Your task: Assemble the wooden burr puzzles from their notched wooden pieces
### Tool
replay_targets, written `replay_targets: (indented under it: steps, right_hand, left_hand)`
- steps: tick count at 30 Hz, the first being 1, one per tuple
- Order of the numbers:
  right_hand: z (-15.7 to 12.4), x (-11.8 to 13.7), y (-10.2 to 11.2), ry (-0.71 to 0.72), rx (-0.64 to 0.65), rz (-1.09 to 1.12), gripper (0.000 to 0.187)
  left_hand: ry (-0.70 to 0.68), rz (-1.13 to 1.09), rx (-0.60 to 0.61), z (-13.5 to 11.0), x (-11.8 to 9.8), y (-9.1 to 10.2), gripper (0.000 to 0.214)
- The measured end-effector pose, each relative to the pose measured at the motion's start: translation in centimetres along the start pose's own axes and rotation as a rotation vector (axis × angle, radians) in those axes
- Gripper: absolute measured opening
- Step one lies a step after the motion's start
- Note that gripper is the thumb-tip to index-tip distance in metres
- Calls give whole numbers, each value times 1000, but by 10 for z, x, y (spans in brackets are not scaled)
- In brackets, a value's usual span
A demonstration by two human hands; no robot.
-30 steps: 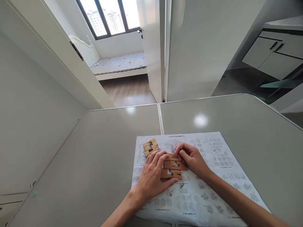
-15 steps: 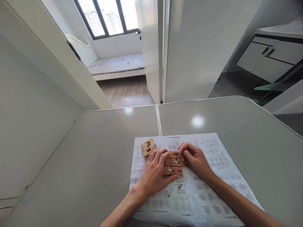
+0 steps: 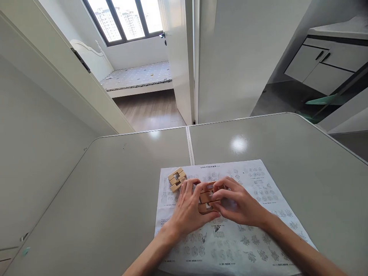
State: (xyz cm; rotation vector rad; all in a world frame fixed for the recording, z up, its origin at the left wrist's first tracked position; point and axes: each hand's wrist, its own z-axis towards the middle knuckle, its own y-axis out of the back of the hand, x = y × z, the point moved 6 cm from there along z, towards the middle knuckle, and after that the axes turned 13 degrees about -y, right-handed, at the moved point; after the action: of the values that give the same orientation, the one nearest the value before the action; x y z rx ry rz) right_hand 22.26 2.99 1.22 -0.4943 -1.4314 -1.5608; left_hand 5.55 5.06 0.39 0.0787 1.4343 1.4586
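Several reddish-brown notched wooden puzzle blocks (image 3: 206, 197) lie side by side in a row on the printed sheet (image 3: 224, 264). My left hand (image 3: 188, 205) curls around their left ends, fingers at the far side and thumb at the near side. From the right, my right hand (image 3: 243, 201) grips their right ends, its fingers bent over the far blocks and its thumb at the nearest one. My fingers cover parts of the blocks. Close beyond my left fingertips sit several pale wooden notched blocks (image 3: 176, 177), grouped together and touched by neither palm.
The sheet, covered in small line diagrams, lies on a glossy grey-green table (image 3: 129, 191) with a pale seam (image 3: 189, 147). Past the table's far edge stand an open door (image 3: 179, 57) and a bed (image 3: 140, 78). Cabinets (image 3: 319, 63) are at the far right.
My right hand has moved from the far right corner of the blocks toward me and closed around their right ends. My left hand stays in place. The view has shifted slightly.
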Motion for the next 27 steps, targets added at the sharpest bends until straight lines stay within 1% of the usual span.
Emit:
replay_targets:
  steps: [6,12,15,17,20,21,23,27]
  right_hand:
    - [0,-6,0,16,63,-77,14]
    - [0,-9,-1,-20,93,-113,15]
    - [0,-7,1,-12,96,-132,13]
    - [0,-7,3,2,95,-140,12]
    - [0,-7,4,21,95,-162,17]
    - [-1,-8,4,28,91,-173,19]
    - [-1,-9,5,38,84,-193,23]
    - [-2,-10,4,28,83,-194,24]
  left_hand:
    - [-32,-8,16,1,-2,3,69]
    - [-47,-38,42,-3,1,4,74]
    - [-56,-56,54,-2,1,5,76]
    - [-51,-71,42,-2,1,6,66]
    - [-39,-74,-32,-1,2,8,31]
    - [-40,-67,-54,0,2,9,23]
    - [-53,-49,-87,0,2,10,19]
    - [-84,-35,-102,0,3,10,22]
